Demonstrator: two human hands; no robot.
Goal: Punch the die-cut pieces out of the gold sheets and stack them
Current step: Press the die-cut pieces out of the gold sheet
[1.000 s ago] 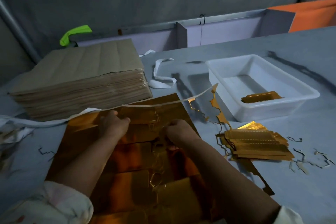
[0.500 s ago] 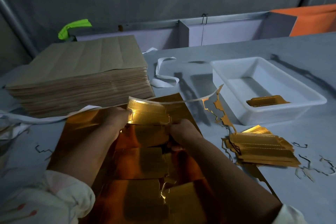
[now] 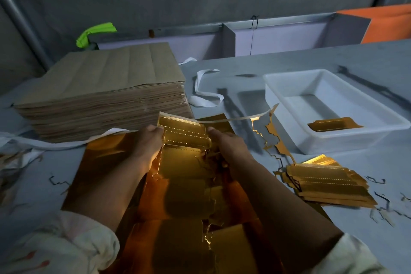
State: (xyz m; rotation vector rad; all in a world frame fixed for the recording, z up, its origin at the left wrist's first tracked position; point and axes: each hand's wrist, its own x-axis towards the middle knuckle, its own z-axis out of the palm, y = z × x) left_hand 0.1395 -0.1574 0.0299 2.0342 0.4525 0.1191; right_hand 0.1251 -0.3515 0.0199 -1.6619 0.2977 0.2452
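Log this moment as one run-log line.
step: punching out | left hand: grips gold piece | right hand: grips gold piece | gold sheet: under hands | stack: right of gold sheet

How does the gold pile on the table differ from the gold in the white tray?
The table pile is thicker, fanned out; the tray pieces are fewer and squared up. The table pile lies among scraps; the tray pieces sit in the white tray. Both are gold.
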